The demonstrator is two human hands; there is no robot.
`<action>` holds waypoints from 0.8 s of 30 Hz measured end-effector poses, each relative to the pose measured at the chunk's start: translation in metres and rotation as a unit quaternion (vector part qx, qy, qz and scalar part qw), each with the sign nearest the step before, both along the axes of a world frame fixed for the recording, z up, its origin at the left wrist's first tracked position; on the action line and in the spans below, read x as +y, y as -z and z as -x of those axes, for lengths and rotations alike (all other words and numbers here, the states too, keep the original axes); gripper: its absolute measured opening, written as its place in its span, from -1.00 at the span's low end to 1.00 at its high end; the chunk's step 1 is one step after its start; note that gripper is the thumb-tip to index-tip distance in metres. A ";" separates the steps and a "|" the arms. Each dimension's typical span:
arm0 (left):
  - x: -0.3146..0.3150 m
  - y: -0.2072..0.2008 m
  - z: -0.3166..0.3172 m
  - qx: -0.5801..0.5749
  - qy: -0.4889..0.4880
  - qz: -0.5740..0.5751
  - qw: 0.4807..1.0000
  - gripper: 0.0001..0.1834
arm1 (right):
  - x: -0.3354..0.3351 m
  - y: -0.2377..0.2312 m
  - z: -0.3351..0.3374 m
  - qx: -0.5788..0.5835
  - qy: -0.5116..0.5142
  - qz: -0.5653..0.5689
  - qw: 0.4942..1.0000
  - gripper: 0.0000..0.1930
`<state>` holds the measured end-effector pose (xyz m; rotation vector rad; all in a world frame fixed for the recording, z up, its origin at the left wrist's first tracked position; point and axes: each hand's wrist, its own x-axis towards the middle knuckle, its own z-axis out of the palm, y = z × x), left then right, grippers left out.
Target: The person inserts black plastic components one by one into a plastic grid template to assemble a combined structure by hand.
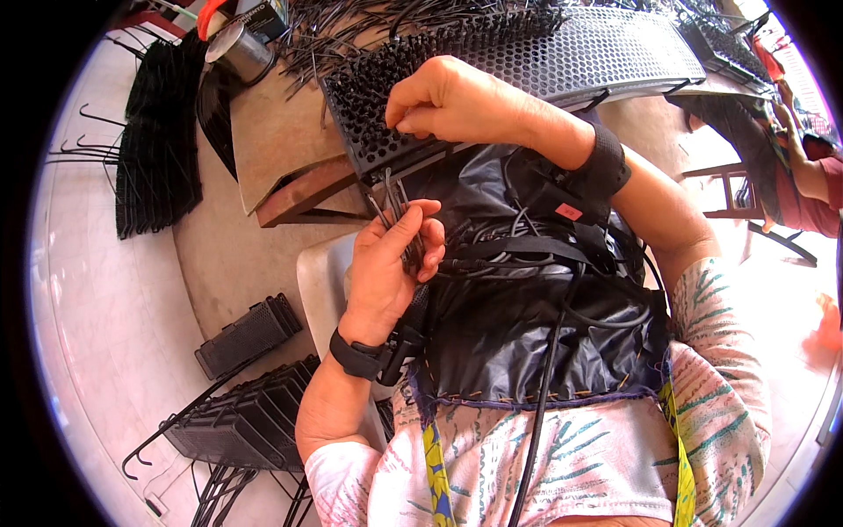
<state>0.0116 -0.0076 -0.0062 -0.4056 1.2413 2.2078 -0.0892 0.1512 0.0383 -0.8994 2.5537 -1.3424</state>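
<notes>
My left hand [385,268] is closed around a small bundle of thin, dark grey strips [394,195], whose ends stick up past the fingers. Above and to its right, my right hand [435,101] hovers at the left part of a long perforated tray [628,51]. Its thumb and fingertips are pinched together over the holes; anything between them is too small to make out. Many short black pieces [373,75] stand in the holes at the tray's left end and along its far side. Farther right, the holes show pale.
A wooden table [285,132] bears the tray, a heap of loose dark strips [338,35] and a metal can [239,53]. Black racks with hooks [158,132] are at the left, more black trays [246,413] at lower left. Another person [812,180] is at far right.
</notes>
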 end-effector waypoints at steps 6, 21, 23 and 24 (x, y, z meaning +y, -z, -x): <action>-0.001 -0.005 0.000 0.023 0.007 -0.047 0.999 -0.74 | 0.001 0.022 -0.022 0.030 -0.030 0.015 0.999 -0.80; 0.019 -0.013 0.011 0.109 0.044 -0.049 0.992 -0.77 | 0.036 0.016 -0.012 0.059 0.219 0.182 0.957 -0.85; 0.023 -0.013 0.023 0.108 0.017 -0.039 0.993 -0.77 | 0.037 0.019 0.003 0.143 0.260 0.121 0.947 -0.84; 0.026 -0.010 0.028 0.105 -0.007 -0.035 0.994 -0.78 | 0.037 0.019 0.010 0.201 0.261 0.119 0.936 -0.84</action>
